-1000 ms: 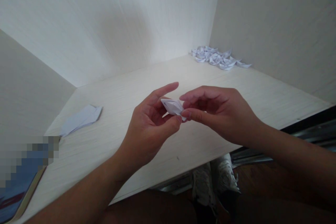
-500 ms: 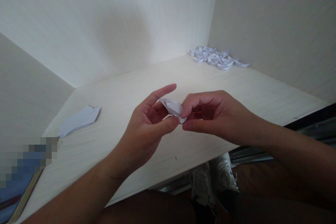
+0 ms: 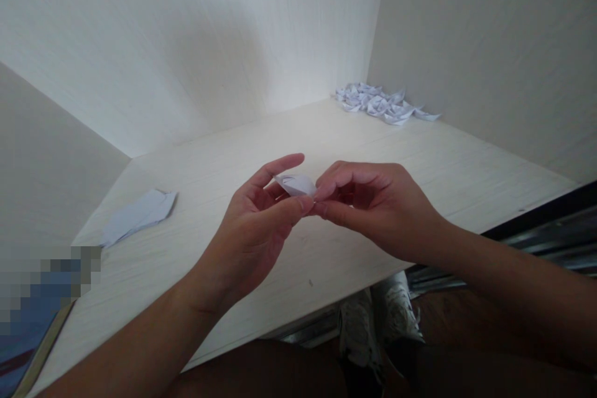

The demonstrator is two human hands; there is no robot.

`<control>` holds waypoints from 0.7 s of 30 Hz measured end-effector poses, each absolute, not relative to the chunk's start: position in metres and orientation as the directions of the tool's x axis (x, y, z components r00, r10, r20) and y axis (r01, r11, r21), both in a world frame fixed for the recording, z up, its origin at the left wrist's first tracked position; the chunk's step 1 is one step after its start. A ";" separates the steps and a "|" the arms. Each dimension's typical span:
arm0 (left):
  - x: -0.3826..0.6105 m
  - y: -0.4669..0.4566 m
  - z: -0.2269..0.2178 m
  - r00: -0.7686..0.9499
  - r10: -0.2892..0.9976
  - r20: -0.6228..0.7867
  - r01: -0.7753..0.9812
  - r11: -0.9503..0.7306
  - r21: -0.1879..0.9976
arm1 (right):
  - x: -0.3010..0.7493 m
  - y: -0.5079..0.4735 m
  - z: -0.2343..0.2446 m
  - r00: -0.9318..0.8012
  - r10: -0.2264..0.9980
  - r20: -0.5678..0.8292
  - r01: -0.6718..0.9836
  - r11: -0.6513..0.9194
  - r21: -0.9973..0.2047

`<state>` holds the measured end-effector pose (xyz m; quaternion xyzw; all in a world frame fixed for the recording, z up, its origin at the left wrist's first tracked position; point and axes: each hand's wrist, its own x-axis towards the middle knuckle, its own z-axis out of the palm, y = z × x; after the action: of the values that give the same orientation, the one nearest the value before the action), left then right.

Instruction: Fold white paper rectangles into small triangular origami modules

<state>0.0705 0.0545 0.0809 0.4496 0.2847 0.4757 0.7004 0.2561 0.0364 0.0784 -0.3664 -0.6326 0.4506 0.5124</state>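
A small folded white paper boat [image 3: 297,184] is held above the table between both my hands. My left hand [image 3: 261,217] grips its left part and lower edge, with the thumb along the near side and the index finger stretched out behind it. At its right end, my right hand [image 3: 368,199] pinches the paper between thumb and index finger, its other fingers curled in. The fingertips hide the right tip of the paper.
Several folded paper boats [image 3: 373,102] lie heaped in the far right corner. Flat white paper sheets [image 3: 137,214] sit at the left of the white table [image 3: 224,143]. Walls rise behind and beside it. A blurred-out blue object [image 3: 37,317] is at lower left; shoes [image 3: 396,308] show below the front edge.
The paper boat has been turned in my fingers, so its side shows at a different angle. My right hand has moved slightly left, and the fingertips of both hands are closer together.
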 end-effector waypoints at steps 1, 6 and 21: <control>0.071 0.055 0.081 0.387 0.922 0.035 -0.420 0.142 0.896 | 0.256 0.036 0.078 -0.198 0.927 0.317 0.002 0.324 -0.946; 0.074 0.055 0.085 0.388 0.920 0.051 -0.457 0.144 0.878 | 0.258 0.036 0.083 -0.191 0.940 0.282 -0.017 0.284 -0.959; 0.073 0.060 0.085 0.506 0.863 0.005 -0.512 0.295 0.807 | 0.274 0.039 0.082 -0.292 0.948 0.123 -0.360 0.010 -0.933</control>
<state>0.0727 0.0599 0.0853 0.3936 0.2228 0.4445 0.7732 0.2740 0.0393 0.0815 -0.2994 -0.4909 0.6366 0.5139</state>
